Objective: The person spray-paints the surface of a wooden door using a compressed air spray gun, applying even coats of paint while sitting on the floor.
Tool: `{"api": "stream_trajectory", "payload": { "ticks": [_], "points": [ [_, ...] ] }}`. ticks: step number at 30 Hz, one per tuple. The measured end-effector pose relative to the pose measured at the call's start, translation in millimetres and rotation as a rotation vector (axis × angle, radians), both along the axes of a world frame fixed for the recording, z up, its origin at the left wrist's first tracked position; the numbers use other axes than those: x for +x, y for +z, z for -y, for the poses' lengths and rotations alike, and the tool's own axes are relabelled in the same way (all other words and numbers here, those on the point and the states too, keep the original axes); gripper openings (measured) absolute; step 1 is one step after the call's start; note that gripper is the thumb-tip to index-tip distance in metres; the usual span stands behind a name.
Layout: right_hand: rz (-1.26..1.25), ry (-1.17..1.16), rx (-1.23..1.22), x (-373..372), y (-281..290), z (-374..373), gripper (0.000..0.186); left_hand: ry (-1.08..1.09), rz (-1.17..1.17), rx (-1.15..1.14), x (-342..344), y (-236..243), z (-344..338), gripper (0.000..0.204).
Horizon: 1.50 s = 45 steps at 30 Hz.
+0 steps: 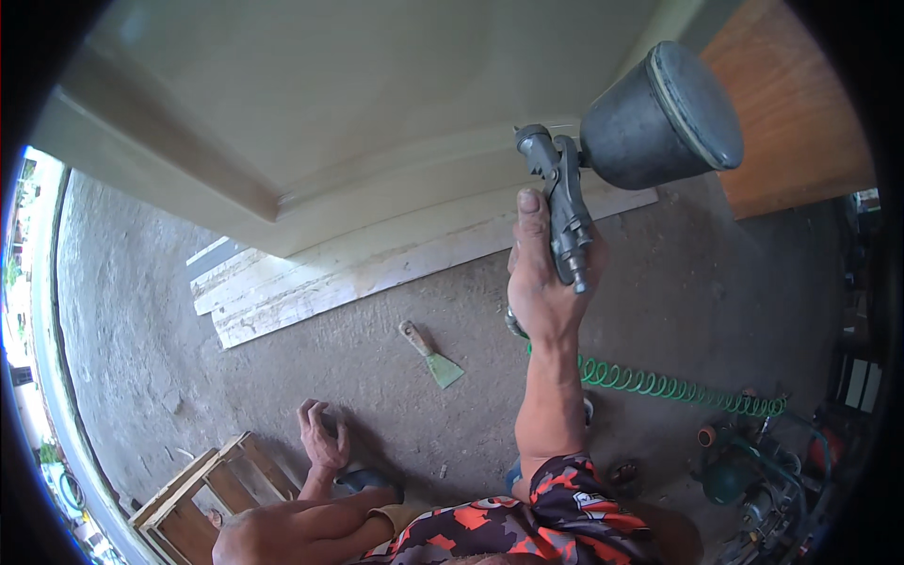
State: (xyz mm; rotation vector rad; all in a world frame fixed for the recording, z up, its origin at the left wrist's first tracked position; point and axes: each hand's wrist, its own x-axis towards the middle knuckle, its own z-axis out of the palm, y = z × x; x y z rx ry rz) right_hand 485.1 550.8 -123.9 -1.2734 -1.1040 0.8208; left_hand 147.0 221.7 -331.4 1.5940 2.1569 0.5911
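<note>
My right hand grips a grey metal spray gun with a round cup on its right side, held up in front of a glossy beige-grey panel. The gun's nozzle is close to the panel in this view; whether it touches cannot be told. A green coiled hose runs from beneath my right hand toward the lower right. My left hand hangs low near my knee, fingers loosely bent and apart, holding nothing. A scraper with a pale handle lies on the concrete floor between my hands.
White boards lie along the panel's foot. An orange wooden board stands at upper right. A compressor with pipes is at lower right. A wooden crate sits at lower left, near a step edge along the left side.
</note>
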Motion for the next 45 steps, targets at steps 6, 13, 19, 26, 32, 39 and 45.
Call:
{"api": "stream_trajectory", "payload": {
  "ticks": [6,13,19,26,32,39,45],
  "points": [
    [-0.027,0.025,0.068,-90.7,10.8,28.1,0.033,-0.001,0.017,0.062,-11.9,-2.2,5.2,0.050],
    [0.117,0.081,0.165,-177.5,23.1,62.2,0.028,-0.003,0.104,0.036,-19.4,-4.3,6.6,0.050],
    [0.110,0.180,0.141,-247.1,18.7,89.6,0.030,0.007,0.119,0.065,-27.5,-11.4,13.5,0.050],
    [0.144,0.209,0.324,-316.8,-0.1,100.2,0.029,-0.051,0.105,0.097,-36.2,-19.6,20.5,0.054],
    [0.130,0.189,0.370,-358.1,-14.0,110.1,0.024,-0.122,0.085,-0.021,-37.5,-44.5,38.7,0.070],
    [0.045,0.411,0.314,-359.0,-13.4,113.4,0.016,-0.184,0.131,-0.057,-39.4,-55.9,49.8,0.067],
    [0.057,0.383,0.315,-317.9,-13.5,95.9,0.021,-0.055,0.129,0.032,-29.8,-23.1,20.9,0.053]
  ]
}}
